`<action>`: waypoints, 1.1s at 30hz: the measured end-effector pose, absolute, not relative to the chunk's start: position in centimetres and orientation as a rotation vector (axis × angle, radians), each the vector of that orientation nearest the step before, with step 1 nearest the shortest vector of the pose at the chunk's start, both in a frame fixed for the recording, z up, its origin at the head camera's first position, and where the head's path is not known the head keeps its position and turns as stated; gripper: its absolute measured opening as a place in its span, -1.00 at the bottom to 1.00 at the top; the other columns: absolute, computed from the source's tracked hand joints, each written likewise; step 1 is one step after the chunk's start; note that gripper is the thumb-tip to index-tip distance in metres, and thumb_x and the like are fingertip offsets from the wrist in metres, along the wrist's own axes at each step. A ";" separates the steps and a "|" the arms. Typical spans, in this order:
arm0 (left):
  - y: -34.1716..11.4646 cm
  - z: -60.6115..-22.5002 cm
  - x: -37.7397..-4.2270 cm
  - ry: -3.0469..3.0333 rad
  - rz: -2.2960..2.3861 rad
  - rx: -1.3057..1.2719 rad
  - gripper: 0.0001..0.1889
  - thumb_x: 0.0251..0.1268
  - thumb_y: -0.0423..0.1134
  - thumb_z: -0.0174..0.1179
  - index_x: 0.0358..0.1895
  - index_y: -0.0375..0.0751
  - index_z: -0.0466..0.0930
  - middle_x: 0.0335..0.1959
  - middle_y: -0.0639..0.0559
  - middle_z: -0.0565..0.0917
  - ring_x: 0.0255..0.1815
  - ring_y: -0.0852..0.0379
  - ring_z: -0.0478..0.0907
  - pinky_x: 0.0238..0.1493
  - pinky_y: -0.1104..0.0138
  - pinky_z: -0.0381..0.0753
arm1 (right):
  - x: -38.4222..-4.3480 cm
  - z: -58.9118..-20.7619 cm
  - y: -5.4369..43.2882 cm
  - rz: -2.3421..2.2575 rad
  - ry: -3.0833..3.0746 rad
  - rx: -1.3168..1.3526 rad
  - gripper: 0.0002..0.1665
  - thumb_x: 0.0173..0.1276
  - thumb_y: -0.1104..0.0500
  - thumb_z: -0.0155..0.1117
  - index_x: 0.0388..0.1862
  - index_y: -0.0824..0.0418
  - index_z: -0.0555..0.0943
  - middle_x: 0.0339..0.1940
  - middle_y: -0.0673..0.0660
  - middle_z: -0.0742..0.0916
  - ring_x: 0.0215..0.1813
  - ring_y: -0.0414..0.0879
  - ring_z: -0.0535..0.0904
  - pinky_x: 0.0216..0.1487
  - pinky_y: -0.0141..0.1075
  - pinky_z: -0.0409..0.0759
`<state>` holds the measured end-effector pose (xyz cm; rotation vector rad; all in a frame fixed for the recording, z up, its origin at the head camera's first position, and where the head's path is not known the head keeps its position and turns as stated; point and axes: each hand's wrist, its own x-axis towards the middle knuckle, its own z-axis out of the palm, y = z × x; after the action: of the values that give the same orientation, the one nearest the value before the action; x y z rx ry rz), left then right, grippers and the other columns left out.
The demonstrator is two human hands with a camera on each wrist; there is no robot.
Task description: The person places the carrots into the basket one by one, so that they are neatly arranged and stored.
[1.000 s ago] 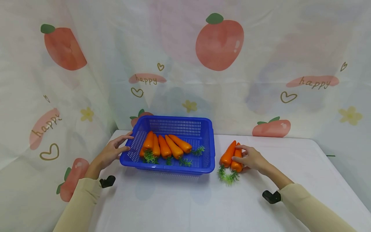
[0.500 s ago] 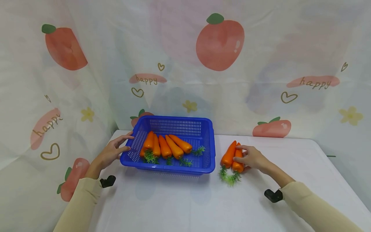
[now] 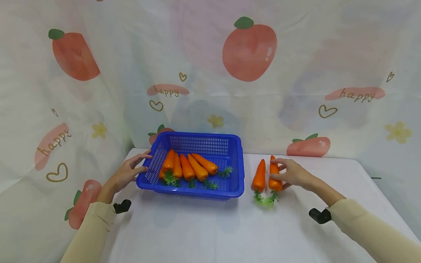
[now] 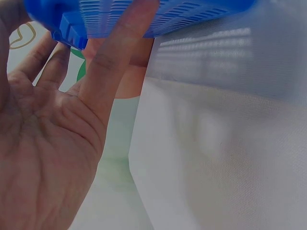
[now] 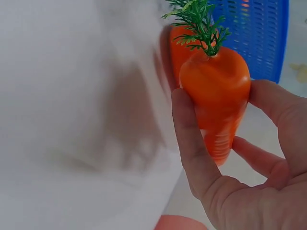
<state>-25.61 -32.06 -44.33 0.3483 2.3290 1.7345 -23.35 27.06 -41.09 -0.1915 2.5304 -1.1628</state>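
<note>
At the blue plastic basket's (image 3: 239, 164) left side is my left hand (image 3: 123, 175), its fingers fairly straight and touching the rim. In the left wrist view the thumb (image 4: 112, 57) reaches up against the basket's slotted side. Several orange carrots (image 3: 198, 167) with green leafy tops lie inside the basket. Right of it, my right hand (image 3: 292, 173) pinches a carrot (image 3: 275, 177) between thumb and fingers. The right wrist view shows this carrot (image 5: 216, 86) close up, its leafy end away from the palm. Another carrot (image 3: 259, 177) lies just to its left, apart from it.
A white-covered table (image 3: 204, 230) carries everything. Behind and at the left hangs a pale curtain (image 3: 204, 44) printed with fruit, hearts and lettering. A dark device (image 3: 320, 216) sits at the right wrist, and a similar one (image 3: 122, 206) at the left.
My right hand has shifted right and slightly away with its carrot, opening a gap to the other carrot, which has turned more upright in view. My left hand and the basket stay put.
</note>
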 end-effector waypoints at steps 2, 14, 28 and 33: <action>-32.1 -44.3 -25.6 2.336 1.726 0.352 -0.45 0.53 -0.25 0.18 0.51 -0.19 0.33 0.70 0.03 0.00 0.61 -0.44 -0.03 0.05 -0.17 0.67 | -23.4 -40.5 27.1 -1.169 2.532 -0.216 -0.09 0.38 0.13 0.46 0.54 0.42 0.24 0.26 0.61 0.42 -0.27 0.01 0.75 -0.23 -0.07 0.79; -32.1 -44.3 -25.6 2.335 1.727 0.342 -0.46 0.53 -0.27 0.18 0.50 -0.18 0.34 0.70 0.03 0.01 0.61 -0.44 -0.03 0.02 -0.13 0.70 | -23.9 -37.3 26.9 -1.203 2.507 -0.311 -0.11 0.39 0.13 0.45 0.56 0.34 0.25 0.37 0.63 0.34 -0.24 0.03 0.77 -0.17 0.03 0.78; -32.1 -44.4 -25.7 2.350 1.712 0.337 -0.47 0.54 -0.27 0.17 0.50 -0.17 0.34 0.70 0.04 0.01 0.60 -0.45 0.00 0.03 -0.15 0.69 | -25.6 -33.4 24.9 -1.161 2.535 -0.471 -0.15 0.40 0.15 0.43 0.54 0.33 0.28 0.34 0.58 0.40 -0.17 0.06 0.74 -0.23 0.01 0.79; -31.9 -44.2 -25.6 2.357 1.701 0.342 -0.47 0.54 -0.27 0.15 0.50 -0.18 0.34 0.70 0.03 0.01 0.60 -0.45 0.01 0.03 -0.15 0.70 | -26.3 -31.8 23.7 -1.121 2.556 -0.510 -0.18 0.40 0.16 0.43 0.53 0.30 0.30 0.35 0.57 0.42 -0.14 0.07 0.75 -0.24 0.00 0.79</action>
<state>-25.57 -31.94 -44.18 0.3417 2.3570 1.7013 -26.27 23.72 -31.80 -0.5102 2.5564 -1.1211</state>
